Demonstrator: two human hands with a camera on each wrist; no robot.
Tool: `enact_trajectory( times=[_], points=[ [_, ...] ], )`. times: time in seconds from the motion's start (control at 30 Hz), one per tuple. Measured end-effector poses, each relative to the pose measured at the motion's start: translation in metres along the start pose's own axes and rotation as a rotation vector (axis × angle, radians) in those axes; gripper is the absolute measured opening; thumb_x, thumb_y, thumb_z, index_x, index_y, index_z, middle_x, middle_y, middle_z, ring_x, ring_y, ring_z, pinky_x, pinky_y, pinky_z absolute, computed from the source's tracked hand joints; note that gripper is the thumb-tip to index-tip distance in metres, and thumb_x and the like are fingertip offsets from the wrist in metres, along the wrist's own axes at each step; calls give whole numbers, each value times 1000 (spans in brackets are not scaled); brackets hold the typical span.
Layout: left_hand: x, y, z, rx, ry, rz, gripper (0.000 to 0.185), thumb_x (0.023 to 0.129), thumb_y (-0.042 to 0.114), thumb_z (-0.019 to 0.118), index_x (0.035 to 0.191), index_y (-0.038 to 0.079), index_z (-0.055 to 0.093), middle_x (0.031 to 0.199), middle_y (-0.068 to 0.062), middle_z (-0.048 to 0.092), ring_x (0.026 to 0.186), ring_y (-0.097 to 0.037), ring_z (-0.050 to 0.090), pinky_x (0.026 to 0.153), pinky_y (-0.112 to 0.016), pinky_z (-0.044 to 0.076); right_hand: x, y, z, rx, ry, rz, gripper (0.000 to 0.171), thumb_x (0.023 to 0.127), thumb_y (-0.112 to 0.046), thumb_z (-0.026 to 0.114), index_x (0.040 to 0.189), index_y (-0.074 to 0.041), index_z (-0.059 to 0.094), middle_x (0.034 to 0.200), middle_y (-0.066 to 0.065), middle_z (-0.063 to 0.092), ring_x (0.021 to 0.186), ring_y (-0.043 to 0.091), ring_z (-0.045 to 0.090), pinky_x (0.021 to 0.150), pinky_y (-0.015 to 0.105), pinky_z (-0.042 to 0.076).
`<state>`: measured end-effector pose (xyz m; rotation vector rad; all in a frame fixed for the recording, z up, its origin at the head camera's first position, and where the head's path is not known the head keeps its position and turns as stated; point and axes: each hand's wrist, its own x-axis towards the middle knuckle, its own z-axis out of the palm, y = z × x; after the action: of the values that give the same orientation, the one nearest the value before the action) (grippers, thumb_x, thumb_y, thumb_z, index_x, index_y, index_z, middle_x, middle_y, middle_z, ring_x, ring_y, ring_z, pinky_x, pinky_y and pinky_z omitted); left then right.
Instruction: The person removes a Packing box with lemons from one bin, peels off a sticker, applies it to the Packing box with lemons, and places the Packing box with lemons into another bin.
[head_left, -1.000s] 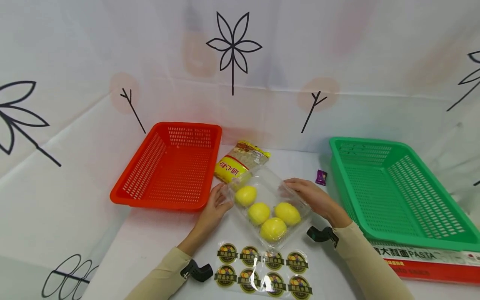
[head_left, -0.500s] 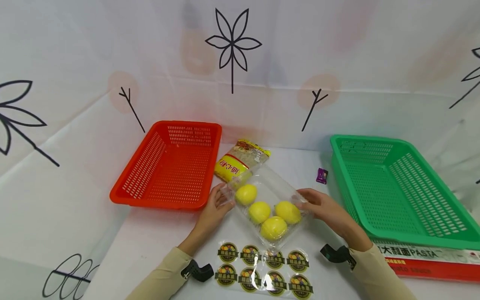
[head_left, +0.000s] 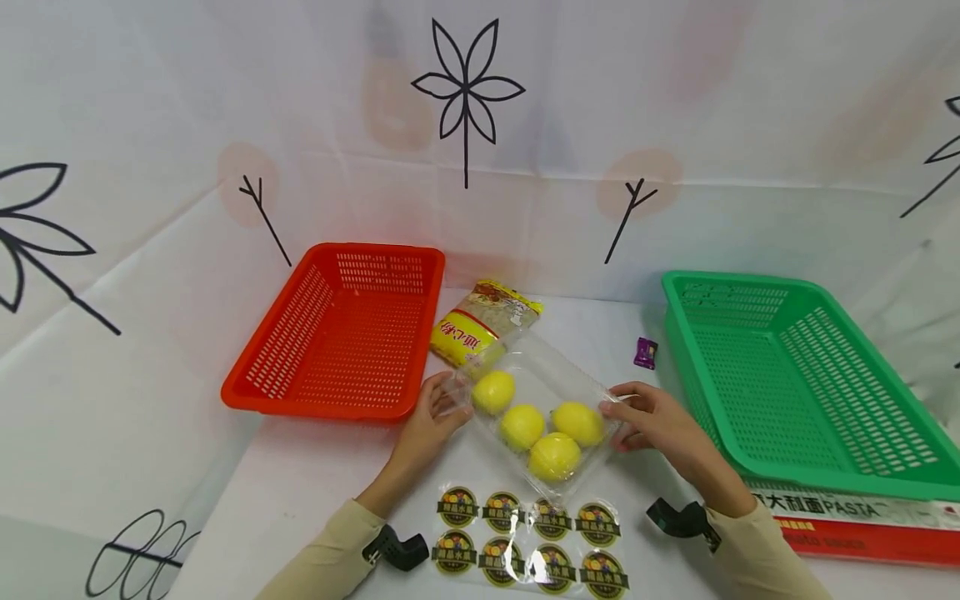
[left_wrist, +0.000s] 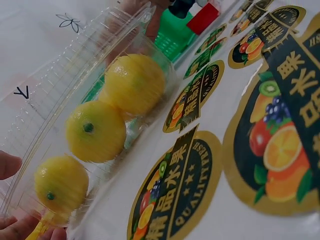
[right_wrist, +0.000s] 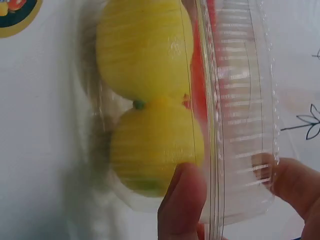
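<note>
A clear plastic clamshell box (head_left: 529, 360) with several yellow lemons (head_left: 554, 456) inside sits at an angle in the middle of the table. My left hand (head_left: 429, 425) holds its left corner, the thumb on the near side and fingers round the edge. At the right corner my right hand (head_left: 660, 425) grips the box. In the right wrist view, the right thumb (right_wrist: 184, 200) presses the wall beside a lemon (right_wrist: 155, 147), and a finger (right_wrist: 295, 185) touches the ridged lid. The left wrist view shows lemons (left_wrist: 96, 131) through the wall. The lid looks closed.
A sheet of round fruit stickers (head_left: 553, 567) lies in front of the box. Red basket (head_left: 322, 408) stands left, green basket (head_left: 825, 479) right, on red-and-white packages (head_left: 862, 542). Behind are a yellow food bag (head_left: 487, 321) and a small purple packet (head_left: 645, 352).
My right hand has slid from the far right side of the box toward its right corner and now grips there. The box has shifted slightly right. The left hand stays on its corner.
</note>
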<state>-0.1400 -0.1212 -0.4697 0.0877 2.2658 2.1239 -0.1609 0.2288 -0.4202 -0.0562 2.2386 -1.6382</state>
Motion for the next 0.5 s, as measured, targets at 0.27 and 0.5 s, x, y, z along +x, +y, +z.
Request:
enact_trajectory(
  times=[0.27, 0.5],
  points=[
    [-9, 2, 1, 91, 32, 3, 62, 96, 15, 75, 148, 2, 45, 143, -22, 53, 126, -41, 54, 103, -55, 48, 10, -2, -3, -31, 76, -13, 58, 102, -31, 71, 139, 7, 49, 115, 23, 64, 74, 26, 64, 72, 40, 61],
    [-19, 4, 2, 176, -5, 29, 59, 95, 17, 76, 144, -3, 52, 133, -22, 58, 109, -34, 61, 91, -44, 55, 16, -5, -4, -71, 151, -49, 55, 104, -33, 66, 137, 8, 50, 122, 28, 65, 75, 23, 65, 72, 34, 60]
  ],
)
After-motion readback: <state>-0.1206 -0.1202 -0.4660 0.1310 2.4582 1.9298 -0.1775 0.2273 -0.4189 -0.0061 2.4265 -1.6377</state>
